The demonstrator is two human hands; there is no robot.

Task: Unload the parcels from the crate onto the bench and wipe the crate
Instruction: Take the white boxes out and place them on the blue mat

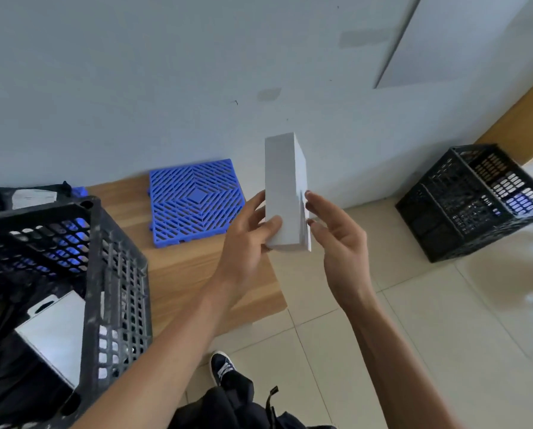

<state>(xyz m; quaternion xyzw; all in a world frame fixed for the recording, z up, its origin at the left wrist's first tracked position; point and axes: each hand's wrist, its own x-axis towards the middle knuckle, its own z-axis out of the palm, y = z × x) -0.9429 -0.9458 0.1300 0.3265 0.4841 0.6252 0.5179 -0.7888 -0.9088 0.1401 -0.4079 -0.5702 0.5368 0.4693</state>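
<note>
While left hand (246,233) grips one white parcel (285,193), right hand's (336,239) fingers touch it, relaxed; two crates (116,274)

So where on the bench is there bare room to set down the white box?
Bare wood lies between the black crate and the blue grid mat, and along the bench's near edge below the left hand. The left end is crowded by the crate. The right hand touches the white box.
</note>
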